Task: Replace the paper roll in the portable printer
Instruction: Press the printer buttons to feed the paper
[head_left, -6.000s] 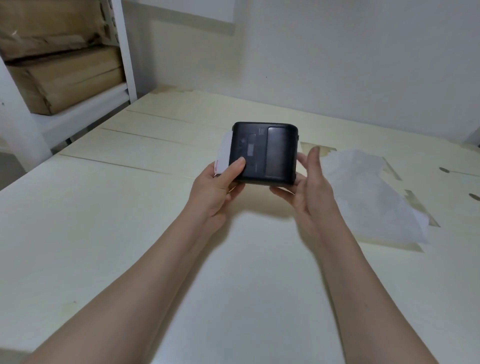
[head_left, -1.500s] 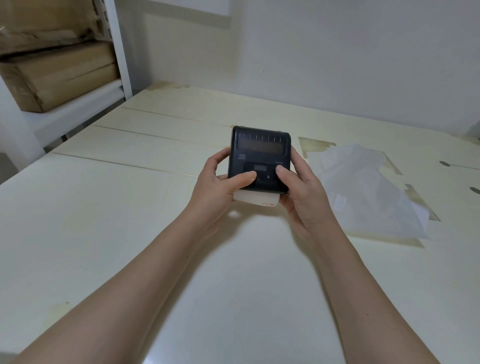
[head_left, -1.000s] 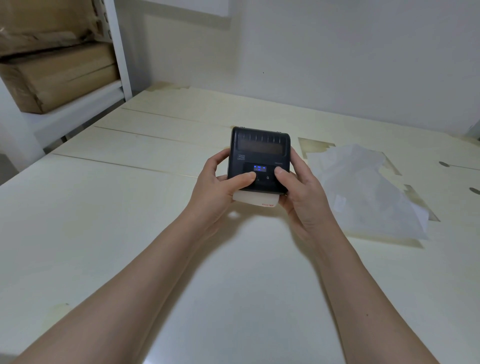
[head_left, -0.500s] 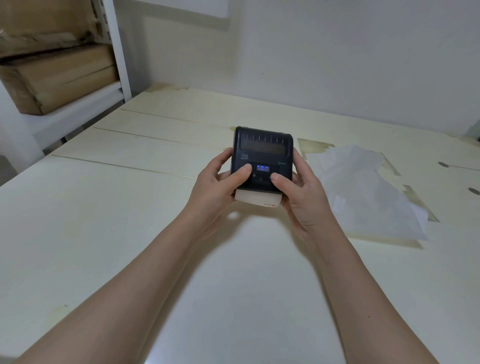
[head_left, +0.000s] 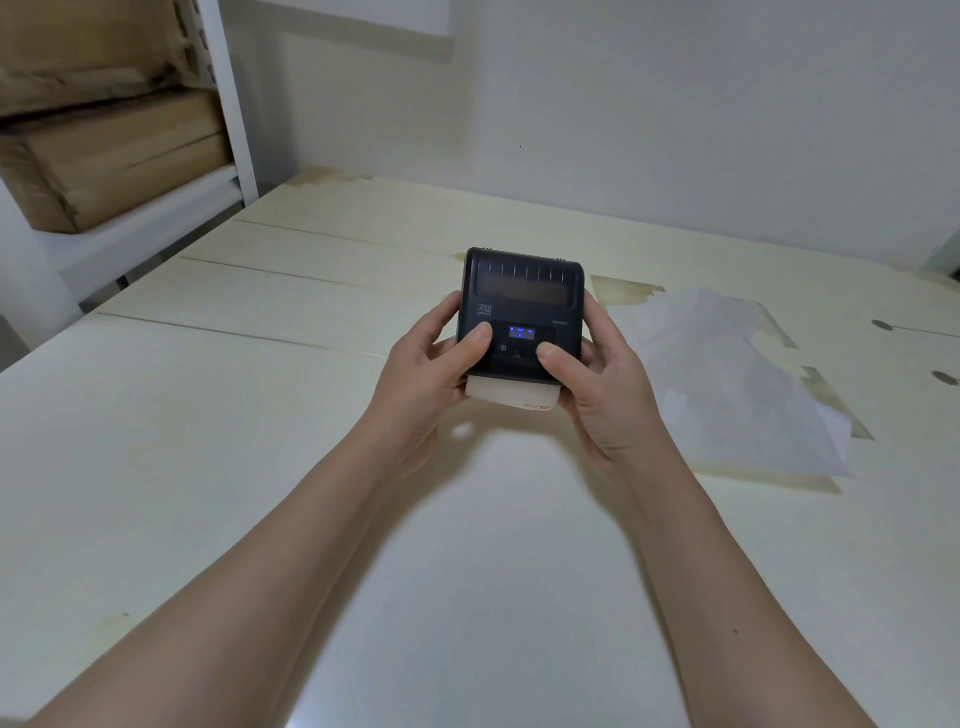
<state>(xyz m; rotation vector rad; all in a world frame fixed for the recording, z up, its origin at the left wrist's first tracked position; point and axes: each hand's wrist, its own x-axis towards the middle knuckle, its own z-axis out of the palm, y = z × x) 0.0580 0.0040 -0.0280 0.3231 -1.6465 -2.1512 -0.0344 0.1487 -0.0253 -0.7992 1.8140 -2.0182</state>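
A black portable printer (head_left: 522, 296) is held above the pale table (head_left: 208, 441), its lid closed and facing up. Its small display (head_left: 521, 332) glows blue. A short white paper strip (head_left: 511, 394) with a red mark sticks out of the near edge. My left hand (head_left: 423, 382) grips the printer's left side, thumb resting on the front panel. My right hand (head_left: 605, 387) grips the right side, thumb on the panel near the buttons. The roll inside is hidden.
A crumpled sheet of thin white paper (head_left: 727, 384) lies on the table to the right. Brown cardboard boxes (head_left: 109, 150) sit on a white shelf (head_left: 228, 98) at the far left. A white wall closes the back.
Six seconds ago the printer lay turned sideways with paper out its left. Now it faces me, its display has lit blue, and both thumbs have shifted slightly on the panel.
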